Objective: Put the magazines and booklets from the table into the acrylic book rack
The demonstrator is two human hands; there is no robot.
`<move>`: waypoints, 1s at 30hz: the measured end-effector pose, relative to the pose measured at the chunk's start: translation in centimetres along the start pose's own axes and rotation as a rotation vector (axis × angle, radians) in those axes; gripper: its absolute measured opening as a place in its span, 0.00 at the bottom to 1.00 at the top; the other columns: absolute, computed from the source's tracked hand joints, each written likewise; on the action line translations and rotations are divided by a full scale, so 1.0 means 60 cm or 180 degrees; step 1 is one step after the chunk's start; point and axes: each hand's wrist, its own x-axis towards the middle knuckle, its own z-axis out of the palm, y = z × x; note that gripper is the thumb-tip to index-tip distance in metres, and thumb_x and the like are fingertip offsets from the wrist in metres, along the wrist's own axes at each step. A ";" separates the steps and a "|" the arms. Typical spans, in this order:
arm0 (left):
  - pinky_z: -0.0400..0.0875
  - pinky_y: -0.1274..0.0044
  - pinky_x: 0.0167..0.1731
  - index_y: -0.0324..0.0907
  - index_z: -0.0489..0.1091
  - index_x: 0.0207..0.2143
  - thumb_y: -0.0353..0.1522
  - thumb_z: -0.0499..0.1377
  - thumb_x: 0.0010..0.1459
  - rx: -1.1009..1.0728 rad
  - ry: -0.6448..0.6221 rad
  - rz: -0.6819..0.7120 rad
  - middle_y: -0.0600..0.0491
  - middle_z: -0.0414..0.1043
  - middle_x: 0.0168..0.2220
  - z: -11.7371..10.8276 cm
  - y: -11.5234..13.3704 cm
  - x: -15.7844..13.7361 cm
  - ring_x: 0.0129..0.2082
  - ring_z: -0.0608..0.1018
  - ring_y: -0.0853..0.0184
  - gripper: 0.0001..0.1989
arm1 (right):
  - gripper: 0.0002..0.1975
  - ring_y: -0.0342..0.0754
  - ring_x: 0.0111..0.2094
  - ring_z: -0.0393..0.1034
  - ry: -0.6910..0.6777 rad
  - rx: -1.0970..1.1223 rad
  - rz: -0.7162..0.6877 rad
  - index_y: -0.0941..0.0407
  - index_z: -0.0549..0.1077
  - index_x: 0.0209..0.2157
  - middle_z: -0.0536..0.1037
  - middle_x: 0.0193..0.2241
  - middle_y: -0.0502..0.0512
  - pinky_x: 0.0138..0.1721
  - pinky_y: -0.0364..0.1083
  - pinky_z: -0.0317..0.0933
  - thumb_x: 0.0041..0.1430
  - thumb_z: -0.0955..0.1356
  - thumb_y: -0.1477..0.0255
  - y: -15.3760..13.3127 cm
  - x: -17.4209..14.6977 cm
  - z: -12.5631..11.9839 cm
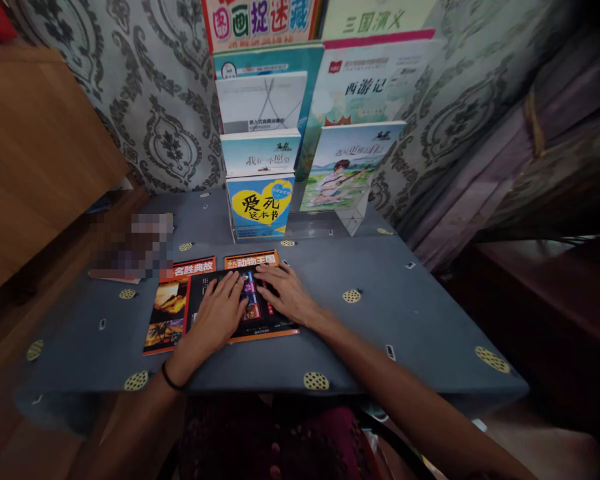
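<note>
A dark book [270,324] with small colored pictures on its cover lies on the table. My left hand [221,308] rests on its left part, fingers stretched out, a black band at the wrist. Spread over the right part is my right hand [287,293], with its fingertips near the upper edge. A red-edged book [169,313] with landscape photos lies at the left, partly covered by the dark one. Beyond my fingers shows the orange title strip of another book [253,260], mostly hidden. Neither hand grips anything.
A clear display stand [310,225] at the back holds several books, among them a blue and yellow one [260,205] and one with a guitar player [347,167]. A blurred-out stack [130,247] lies at the left. The blue tablecloth [380,320] has pineapple prints; a wooden cabinet [40,160] stands left.
</note>
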 end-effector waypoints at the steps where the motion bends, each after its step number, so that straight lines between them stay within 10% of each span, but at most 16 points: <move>1: 0.66 0.56 0.61 0.35 0.65 0.61 0.34 0.47 0.71 -0.0022 -0.0020 -0.0002 0.38 0.66 0.64 -0.001 0.000 0.001 0.64 0.69 0.53 0.21 | 0.16 0.54 0.62 0.67 0.0066 0.0082 0.0068 0.55 0.75 0.54 0.76 0.58 0.63 0.65 0.62 0.53 0.69 0.64 0.69 0.006 -0.001 0.000; 30: 0.57 0.52 0.66 0.45 0.63 0.63 0.32 0.49 0.71 -0.0608 -0.0504 0.1010 0.45 0.64 0.66 -0.035 0.050 -0.025 0.68 0.63 0.57 0.20 | 0.18 0.54 0.63 0.64 -0.0096 0.0105 0.0248 0.54 0.72 0.56 0.71 0.62 0.60 0.64 0.61 0.53 0.68 0.63 0.67 0.018 -0.007 -0.013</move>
